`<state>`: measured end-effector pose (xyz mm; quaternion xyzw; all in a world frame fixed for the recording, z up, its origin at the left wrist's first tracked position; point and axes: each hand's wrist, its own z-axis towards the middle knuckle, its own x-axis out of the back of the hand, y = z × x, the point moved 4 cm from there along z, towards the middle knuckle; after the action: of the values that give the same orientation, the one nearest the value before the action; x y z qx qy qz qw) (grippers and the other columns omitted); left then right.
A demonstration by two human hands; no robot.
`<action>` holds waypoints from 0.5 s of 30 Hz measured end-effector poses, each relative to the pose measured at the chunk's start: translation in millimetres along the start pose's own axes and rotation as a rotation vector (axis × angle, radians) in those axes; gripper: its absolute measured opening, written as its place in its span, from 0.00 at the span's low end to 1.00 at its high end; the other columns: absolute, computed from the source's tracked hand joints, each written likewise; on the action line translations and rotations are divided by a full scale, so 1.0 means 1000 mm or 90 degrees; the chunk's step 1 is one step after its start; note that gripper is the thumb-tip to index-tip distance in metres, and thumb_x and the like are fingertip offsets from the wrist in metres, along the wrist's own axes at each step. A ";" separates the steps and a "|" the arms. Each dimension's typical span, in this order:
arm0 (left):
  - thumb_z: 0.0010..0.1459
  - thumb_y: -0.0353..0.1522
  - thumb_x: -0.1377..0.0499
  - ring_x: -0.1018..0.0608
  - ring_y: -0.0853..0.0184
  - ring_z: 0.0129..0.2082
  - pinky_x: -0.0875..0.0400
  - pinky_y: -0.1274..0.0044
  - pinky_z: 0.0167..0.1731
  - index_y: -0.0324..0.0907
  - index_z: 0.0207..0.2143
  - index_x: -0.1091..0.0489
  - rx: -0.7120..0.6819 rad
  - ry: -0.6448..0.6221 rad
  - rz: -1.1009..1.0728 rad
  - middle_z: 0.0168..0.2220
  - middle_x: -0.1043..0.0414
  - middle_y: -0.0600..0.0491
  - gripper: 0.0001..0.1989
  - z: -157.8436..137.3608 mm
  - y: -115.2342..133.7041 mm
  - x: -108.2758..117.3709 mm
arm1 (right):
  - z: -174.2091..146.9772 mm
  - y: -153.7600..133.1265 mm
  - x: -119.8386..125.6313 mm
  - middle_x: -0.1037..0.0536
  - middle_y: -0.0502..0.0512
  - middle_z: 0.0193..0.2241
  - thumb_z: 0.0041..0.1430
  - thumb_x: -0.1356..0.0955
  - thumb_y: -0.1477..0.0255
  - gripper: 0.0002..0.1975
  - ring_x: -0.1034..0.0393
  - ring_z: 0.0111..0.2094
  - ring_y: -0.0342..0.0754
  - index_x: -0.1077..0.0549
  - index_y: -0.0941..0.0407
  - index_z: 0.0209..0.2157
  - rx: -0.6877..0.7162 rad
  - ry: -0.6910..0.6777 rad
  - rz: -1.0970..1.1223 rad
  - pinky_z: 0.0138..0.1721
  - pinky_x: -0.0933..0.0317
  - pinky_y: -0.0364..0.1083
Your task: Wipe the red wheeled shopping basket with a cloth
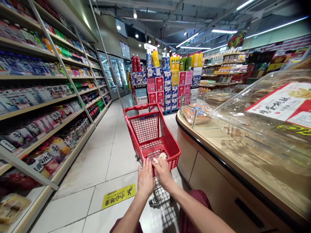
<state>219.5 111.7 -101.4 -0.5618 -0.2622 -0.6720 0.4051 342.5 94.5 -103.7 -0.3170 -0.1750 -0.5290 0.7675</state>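
Note:
A red plastic shopping cart stands directly in front of me on the tiled floor, its near edge by my hands. My left hand lies at the near left edge of the cart with its fingers stretched forward and close to flat. Beside it, my right hand has bent fingers at the same near edge. A small pale, whitish item shows at the right fingertips; its kind is unclear, and the fingers partly cover it. The basket floor is partly visible beyond the hands.
Shelves of drinks line the left side. On the right runs a curved counter with clear covers and packaged food. Stacked drink cartons rise ahead, with glass-door coolers behind left. A yellow floor sign lies left of the cart.

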 end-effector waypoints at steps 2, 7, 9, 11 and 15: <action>0.46 0.29 0.52 0.57 0.61 0.62 0.55 0.62 0.58 0.36 0.59 0.56 -0.018 0.001 0.004 0.62 0.59 0.48 0.35 0.000 -0.002 0.002 | 0.001 -0.006 -0.001 0.30 0.57 0.44 0.58 0.42 0.76 0.17 0.40 0.45 0.50 0.33 0.53 0.47 0.017 -0.011 -0.011 0.44 0.43 0.49; 0.46 0.30 0.51 0.54 0.62 0.62 0.54 0.62 0.58 0.35 0.59 0.55 -0.015 0.011 -0.014 0.62 0.58 0.47 0.35 0.000 -0.003 0.006 | 0.000 0.035 0.020 0.32 0.62 0.46 0.58 0.43 0.75 0.18 0.41 0.47 0.53 0.35 0.59 0.49 -0.120 0.058 -0.108 0.45 0.43 0.53; 0.46 0.29 0.52 0.55 0.62 0.62 0.55 0.61 0.58 0.34 0.59 0.54 0.003 0.010 -0.015 0.62 0.58 0.46 0.35 0.000 -0.001 0.006 | -0.001 0.030 0.015 0.35 0.63 0.50 0.56 0.41 0.75 0.18 0.45 0.51 0.56 0.35 0.59 0.48 -0.082 0.037 -0.108 0.49 0.47 0.57; 0.46 0.29 0.52 0.55 0.62 0.62 0.56 0.61 0.58 0.34 0.59 0.55 0.004 0.008 -0.017 0.62 0.59 0.46 0.35 0.001 0.000 0.006 | -0.001 0.018 0.005 0.35 0.63 0.50 0.54 0.39 0.75 0.18 0.45 0.52 0.56 0.34 0.58 0.48 -0.027 -0.013 -0.075 0.51 0.49 0.58; 0.47 0.30 0.52 0.55 0.63 0.62 0.56 0.61 0.58 0.36 0.59 0.56 -0.026 -0.008 -0.007 0.63 0.60 0.48 0.35 0.001 -0.006 0.007 | 0.005 0.031 0.009 0.29 0.58 0.43 0.54 0.39 0.78 0.17 0.36 0.44 0.49 0.31 0.53 0.45 0.019 -0.090 0.044 0.45 0.41 0.50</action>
<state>214.8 113.5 -93.7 -0.5729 -0.2541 -0.6759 0.3878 375.2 99.0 -103.5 -0.3480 -0.2256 -0.4759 0.7756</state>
